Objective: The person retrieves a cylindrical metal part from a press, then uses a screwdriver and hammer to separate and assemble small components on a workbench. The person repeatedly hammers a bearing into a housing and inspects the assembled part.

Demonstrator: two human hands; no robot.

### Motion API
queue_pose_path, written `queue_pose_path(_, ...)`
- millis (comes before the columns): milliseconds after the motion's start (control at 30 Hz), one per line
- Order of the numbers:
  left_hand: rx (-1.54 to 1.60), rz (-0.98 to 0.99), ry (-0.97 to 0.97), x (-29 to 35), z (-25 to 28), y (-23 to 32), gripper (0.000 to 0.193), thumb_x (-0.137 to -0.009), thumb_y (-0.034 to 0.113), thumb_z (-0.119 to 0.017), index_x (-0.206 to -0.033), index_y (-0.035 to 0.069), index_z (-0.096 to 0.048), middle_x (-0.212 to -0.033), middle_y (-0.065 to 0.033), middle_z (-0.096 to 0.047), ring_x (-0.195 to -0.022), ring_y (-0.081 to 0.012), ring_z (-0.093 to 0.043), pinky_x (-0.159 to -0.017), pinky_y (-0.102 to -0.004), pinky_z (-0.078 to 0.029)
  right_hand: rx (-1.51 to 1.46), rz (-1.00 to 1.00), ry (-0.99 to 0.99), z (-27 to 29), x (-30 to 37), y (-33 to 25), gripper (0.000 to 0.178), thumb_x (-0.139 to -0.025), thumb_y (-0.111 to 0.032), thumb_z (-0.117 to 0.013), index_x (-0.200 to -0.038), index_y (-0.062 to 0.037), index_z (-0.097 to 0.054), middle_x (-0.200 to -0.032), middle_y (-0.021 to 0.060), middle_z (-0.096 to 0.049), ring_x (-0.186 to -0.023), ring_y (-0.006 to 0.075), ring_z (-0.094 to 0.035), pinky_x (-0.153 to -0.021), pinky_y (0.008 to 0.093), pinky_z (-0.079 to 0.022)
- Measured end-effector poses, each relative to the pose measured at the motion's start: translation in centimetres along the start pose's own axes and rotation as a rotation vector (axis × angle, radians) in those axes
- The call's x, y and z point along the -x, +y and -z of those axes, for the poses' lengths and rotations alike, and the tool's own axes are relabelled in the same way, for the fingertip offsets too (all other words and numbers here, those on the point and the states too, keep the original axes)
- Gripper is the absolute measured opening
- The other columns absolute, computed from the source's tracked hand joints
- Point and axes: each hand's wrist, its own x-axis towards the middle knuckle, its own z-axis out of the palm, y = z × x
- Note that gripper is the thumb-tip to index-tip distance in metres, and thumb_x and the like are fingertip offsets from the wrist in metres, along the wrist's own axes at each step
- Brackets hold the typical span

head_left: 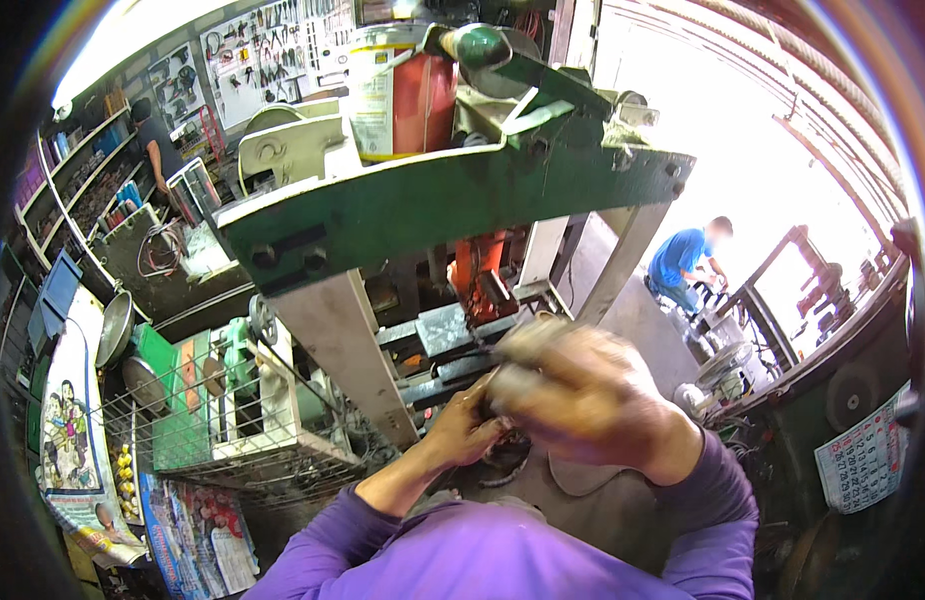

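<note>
- Green press frame (383,222) is being fronted by left hand (463,430) and blurred right hand (593,400), held near each other.
- Finger closure is being obscured; cannot be told.

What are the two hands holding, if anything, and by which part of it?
It cannot be told: the right hand is blurred and partly covers the left hand, so no held thing or grip shows clearly.

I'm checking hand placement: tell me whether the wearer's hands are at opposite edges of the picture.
No, the left hand and the blurred right hand are close together below the green beam.
</note>
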Motion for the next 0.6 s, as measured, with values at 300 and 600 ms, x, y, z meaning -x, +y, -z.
queue_pose_path(300,0.049,-0.083,0.042,-6.6,1.5,8.2,0.023,-0.098,0.013,-0.070,-0.115,0.002,-0.060,-0.087,-0.0024,-0.059,-0.080,-0.0109,-0.054,-0.072,-0.0310,-0.048,-1.070,-0.411,0.287,0.8,-1.4,8.4,0.038,-0.099,-0.023,-0.075,-0.128,-0.0002,-0.065,-0.104,0.0034,-0.071,-0.097,0.0110,-0.066,-0.089,0.0297,-0.055)
queue_pose_path(600,0.045,-0.199,0.168,-8.3,2.2,12.1,0.030,-0.093,0.015,-0.077,-0.115,0.001,-0.062,-0.093,0.0018,-0.060,-0.077,-0.0054,-0.053,-0.070,-0.0245,-0.047,-1.143,-0.357,-0.066,5.9,-4.2,13.1,0.059,-0.091,-0.038,-0.085,-0.133,-0.0019,-0.065,-0.117,0.0047,-0.072,-0.104,0.0117,-0.064,-0.086,0.0277,-0.053)
